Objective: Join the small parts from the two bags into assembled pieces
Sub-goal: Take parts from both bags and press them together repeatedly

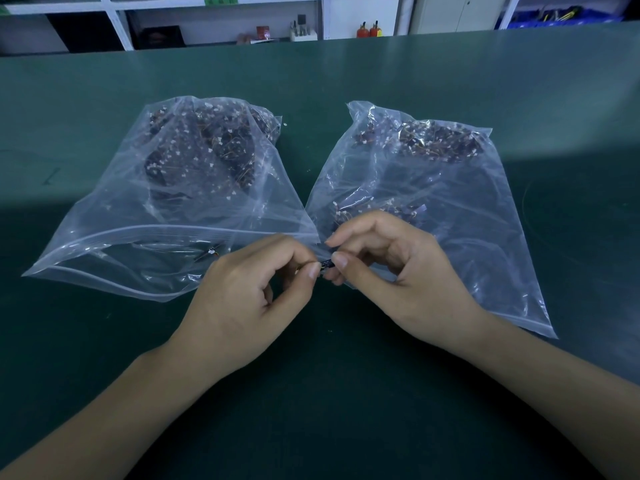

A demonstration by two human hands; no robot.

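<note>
- Head view: two clear zip bags lie on the green table; left bag and right bag each hold many small dark wired parts.
- Left hand and right hand pinch one small dark part between them, near the bag mouths.

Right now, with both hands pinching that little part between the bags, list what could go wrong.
1. The small dark part is held only by the fingertips of the left hand and right hand; it could slip onto the dark green table and be hard to spot.
2. The left bag lies with its mouth open; a nudge could spill parts.
</note>
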